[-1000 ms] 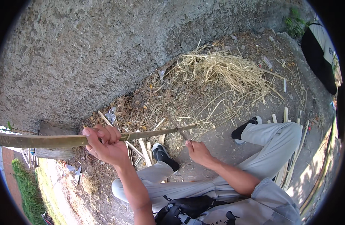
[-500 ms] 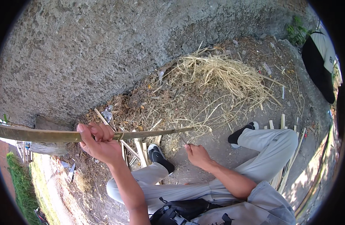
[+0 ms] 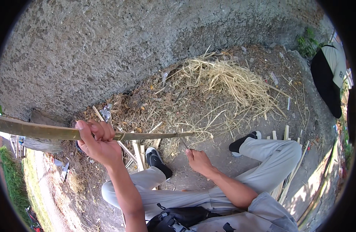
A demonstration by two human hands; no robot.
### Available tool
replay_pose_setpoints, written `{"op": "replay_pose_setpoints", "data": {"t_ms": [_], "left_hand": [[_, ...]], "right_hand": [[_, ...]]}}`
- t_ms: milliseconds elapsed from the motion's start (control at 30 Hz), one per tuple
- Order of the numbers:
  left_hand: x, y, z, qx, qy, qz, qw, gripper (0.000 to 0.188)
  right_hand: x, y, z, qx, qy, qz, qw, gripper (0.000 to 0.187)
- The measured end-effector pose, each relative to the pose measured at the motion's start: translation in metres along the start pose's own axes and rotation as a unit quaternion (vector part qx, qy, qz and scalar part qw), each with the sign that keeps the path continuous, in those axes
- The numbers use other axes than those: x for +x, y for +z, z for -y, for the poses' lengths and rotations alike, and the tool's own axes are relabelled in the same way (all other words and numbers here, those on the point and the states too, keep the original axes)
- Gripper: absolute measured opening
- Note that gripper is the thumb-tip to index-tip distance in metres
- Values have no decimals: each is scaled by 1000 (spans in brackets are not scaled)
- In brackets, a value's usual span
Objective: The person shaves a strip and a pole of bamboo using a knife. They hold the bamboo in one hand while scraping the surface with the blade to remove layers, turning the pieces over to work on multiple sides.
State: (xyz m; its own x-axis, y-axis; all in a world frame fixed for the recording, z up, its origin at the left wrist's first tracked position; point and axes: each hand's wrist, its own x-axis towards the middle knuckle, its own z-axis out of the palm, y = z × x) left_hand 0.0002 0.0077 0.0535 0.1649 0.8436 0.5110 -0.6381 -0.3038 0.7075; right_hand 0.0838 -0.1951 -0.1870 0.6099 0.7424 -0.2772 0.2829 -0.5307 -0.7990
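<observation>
Long olive-brown strip (image 3: 50, 132), apparently bamboo, bows slightly and runs roughly crosswise with one node ring, while a thin dark knife (image 3: 183, 143) slants across near its right end.

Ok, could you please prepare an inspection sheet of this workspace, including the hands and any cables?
Surface: bare, dusty earth, littered with fibres.
Job's things: long bamboo strip; narrow blade crossing near its far end, contact unclear.
Clutter: heap of pale shavings; loose wooden sticks; crumpled shiny wrapper.
Hands: left hand closed around the strip; right hand gripping the blade's handle, which is hidden.
Cables: nothing seen.
Surroundings: rough grey wall; green grass at left.
</observation>
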Motion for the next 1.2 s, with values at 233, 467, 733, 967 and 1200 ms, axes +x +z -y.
{"op": "replay_pose_setpoints", "data": {"t_ms": [233,467,733,967,1200], "left_hand": [[-2,2,-1,4,-7,-7,1000,39],[-7,1,-9,-15,-17,27,999,43],[-2,8,-3,5,-18,-12,1000,47],[-3,1,-6,39,0,4,999,45],[-2,14,-1,-7,-30,20,999,44]], "right_hand": [[-27,-8,41,86,-75,-8,993,43],[0,22,3,17,17,14,1000,42],[2,24,-5,21,-54,-27,998,46],[11,32,-37,-4,46,14,999,47],[29,34,-73,-2,114,53,992,60]]}}
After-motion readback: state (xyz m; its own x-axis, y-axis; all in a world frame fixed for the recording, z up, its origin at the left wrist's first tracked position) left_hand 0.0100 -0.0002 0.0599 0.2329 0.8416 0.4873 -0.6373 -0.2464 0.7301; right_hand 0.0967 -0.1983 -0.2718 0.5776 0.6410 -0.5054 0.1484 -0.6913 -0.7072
